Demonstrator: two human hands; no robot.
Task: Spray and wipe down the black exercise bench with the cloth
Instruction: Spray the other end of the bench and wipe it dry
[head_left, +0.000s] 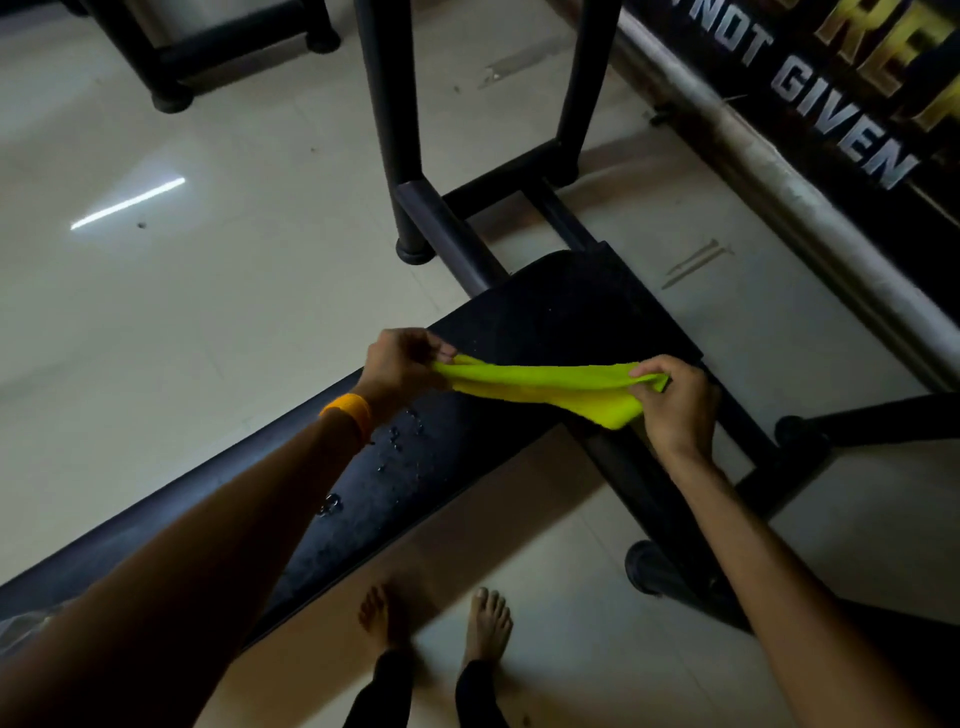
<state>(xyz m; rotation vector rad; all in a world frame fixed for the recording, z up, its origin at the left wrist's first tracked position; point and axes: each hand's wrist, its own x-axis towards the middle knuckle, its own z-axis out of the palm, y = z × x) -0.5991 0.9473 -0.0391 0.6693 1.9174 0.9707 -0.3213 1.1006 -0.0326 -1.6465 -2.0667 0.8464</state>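
- The floor (156, 322), pale and glossy, is seen across most of the frame; a bright streak of reflected light is noted at centre left.
- The black exercise bench (545, 317) is laid diagonally from the lower left corner to the centre of the frame, its padded top dark and textured.
- A black frame (405, 156) of upright tubes is seen in the upper centre, joined to the far end of the bench.
- A dark banner (831, 119) with pale lettering (partly cut off by the frame edge) is observed in the upper right, above a worn metal rail (769, 171).
- The cloth (550, 387), bright yellow-green, is held stretched just above the bench pad at the centre of the frame, one edge hanging lower toward the right.
- The left hand (400, 364) is closed on the cloth's left end, pinched between fingers and thumb; an orange wristband (350, 413) is worn on that wrist.
- The right hand (675, 400) is closed on the cloth's right end, fingers curled around the bunched fabric.
- Two bare feet (431, 618) are seen at bottom centre, beside the bench.
- Water droplets (400, 441) are seen on the pad, below the left wrist.
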